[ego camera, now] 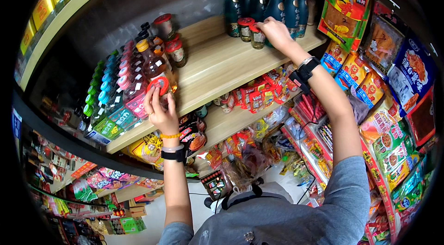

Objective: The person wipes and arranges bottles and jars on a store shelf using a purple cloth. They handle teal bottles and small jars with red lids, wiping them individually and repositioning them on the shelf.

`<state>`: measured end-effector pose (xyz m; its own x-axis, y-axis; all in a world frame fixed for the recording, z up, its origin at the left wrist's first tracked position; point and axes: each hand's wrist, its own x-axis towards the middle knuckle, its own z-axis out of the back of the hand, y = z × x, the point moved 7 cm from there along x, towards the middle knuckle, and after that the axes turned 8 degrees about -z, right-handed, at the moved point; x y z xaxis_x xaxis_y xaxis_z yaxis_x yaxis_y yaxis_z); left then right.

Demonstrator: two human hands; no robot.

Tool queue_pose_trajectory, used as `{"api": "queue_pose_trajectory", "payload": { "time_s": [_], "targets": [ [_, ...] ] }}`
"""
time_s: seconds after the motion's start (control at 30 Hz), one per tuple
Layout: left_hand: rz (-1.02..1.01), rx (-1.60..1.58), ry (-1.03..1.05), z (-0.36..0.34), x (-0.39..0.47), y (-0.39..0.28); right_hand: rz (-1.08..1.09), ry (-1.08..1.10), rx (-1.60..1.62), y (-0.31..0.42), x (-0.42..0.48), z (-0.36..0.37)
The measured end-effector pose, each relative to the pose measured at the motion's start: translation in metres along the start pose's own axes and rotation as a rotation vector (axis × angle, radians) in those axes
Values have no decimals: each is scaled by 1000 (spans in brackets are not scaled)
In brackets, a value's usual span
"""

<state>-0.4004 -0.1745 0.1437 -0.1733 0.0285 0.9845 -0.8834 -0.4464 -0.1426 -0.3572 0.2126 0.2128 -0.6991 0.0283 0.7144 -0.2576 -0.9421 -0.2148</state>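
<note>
My left hand (162, 113) is at the front of the wooden shelf (208, 56), its fingers on the red lid of a jar (159, 86) beside small bottles with coloured caps. On the shelf's right part, my right hand (275, 33) has its fingers on the red lid of a small glass jar (257, 36). Touching or close to that jar stands another red-lidded jar (245, 30), in front of tall teal glass bottles (276, 9). More red-lidded jars (176, 52) stand behind the left hand, near a yellow-capped bottle (149, 59).
Rows of capped bottles (104, 109) fill the shelf's left end. Red snack packets (256, 95) lie on the lower shelf. Hanging snack bags (343, 12) line the right side. A black cable (307, 161) hangs below my right arm.
</note>
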Motion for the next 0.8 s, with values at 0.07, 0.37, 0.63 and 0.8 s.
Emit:
{"api": "queue_pose_trajectory", "payload": {
  "time_s": [0.07, 0.37, 0.63, 0.8],
  "targets": [
    [0, 7, 24, -4, -1, -2, -27, 26, -30, -8, -7, 2],
    [-62, 79, -59, 13, 2, -6, 169, 148, 702, 216, 11, 86],
    [182, -269, -55, 4, -14, 19, 31, 254, 841, 275, 3, 55],
    [71, -362, -108, 5, -11, 11, -15, 209, 1016, 253, 0, 43]
  ]
}}
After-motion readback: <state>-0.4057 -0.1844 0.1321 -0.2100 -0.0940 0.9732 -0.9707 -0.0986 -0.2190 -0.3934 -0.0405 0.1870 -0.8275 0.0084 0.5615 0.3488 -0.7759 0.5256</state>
